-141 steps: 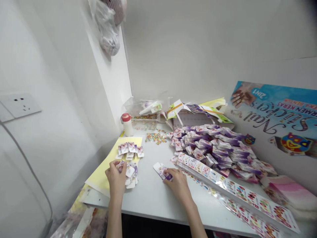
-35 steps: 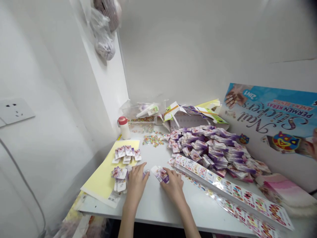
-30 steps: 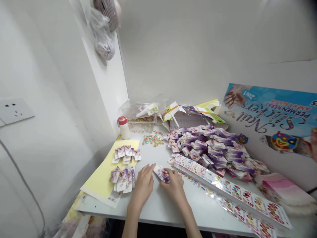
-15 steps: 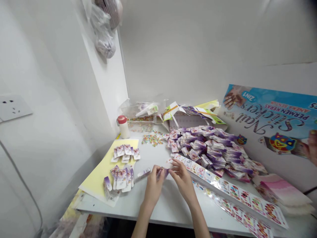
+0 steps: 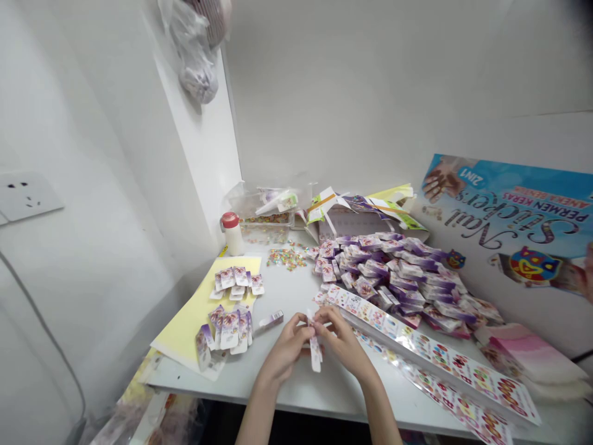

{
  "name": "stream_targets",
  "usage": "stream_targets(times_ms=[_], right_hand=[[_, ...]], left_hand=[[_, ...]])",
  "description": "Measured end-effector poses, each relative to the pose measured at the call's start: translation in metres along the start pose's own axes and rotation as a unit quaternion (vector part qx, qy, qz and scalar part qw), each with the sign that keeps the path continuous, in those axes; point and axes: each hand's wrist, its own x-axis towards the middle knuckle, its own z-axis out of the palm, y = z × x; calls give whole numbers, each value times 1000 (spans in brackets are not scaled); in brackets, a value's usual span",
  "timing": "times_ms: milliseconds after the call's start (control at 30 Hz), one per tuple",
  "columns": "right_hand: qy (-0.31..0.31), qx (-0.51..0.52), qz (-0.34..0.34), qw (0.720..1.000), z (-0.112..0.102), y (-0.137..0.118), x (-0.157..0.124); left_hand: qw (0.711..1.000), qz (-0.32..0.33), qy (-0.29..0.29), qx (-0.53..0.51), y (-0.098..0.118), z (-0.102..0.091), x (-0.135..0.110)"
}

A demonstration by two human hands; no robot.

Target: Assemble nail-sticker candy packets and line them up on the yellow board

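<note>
Left hand (image 5: pixel 283 353) and right hand (image 5: pixel 343 341) are pinching a white card strip (image 5: pixel 315 350), fingers hiding its upper part, while a clear plastic tub (image 5: pixel 245 204) is holding colored bits (image 5: pixel 269 219) — partly blurred — at the far corner of the tabletop (image 5: pixel 287 386).

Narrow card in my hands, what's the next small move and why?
Probably lay the narrow printed card, pinched between your left hand and right hand, on the yellow sheet beside the grouped cards, since similar cards already sit there, close to your left hand.
</note>
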Motion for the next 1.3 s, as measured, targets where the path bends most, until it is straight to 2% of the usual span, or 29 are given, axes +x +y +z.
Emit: stream_targets(times_ms=[133,300,400,500,567,700,867,967,1033,1133,1200,1300], right_hand=[[29,18,7,999,-2,4,2],[-4,105,77,991,-12,8,-2],[-8,213,133,968,-15,16,-5],[4,315,168,934,-13,24,-6],[7,351,178,919,-11,24,-6],[-15,371,190,909,-8,14,-6],[-41,351,197,915,-10,8,-7],[-22,314,172,934,-13,8,-8],[-9,271,135,953,-14,7,-7],[-25,220,87,971,-14,2,-6],[-30,204,84,975,-14,-2,-5],[-5,201,113,973,-12,-7,-5]], left_hand=[[1000,3,-11,18,-4,0,2],[990,58,-39,121,5,-3,0],[979,76,-38,186,13,-2,-5],[959,116,-9,260,18,2,-10],[950,129,11,282,19,5,-12],[949,128,34,288,16,9,-14],[920,163,-7,356,17,8,-15],[912,168,-27,373,21,7,-15],[910,169,-15,379,23,6,-15],[912,166,10,375,23,3,-14],[915,172,17,365,22,0,-13],[927,167,38,334,18,-3,-12]])
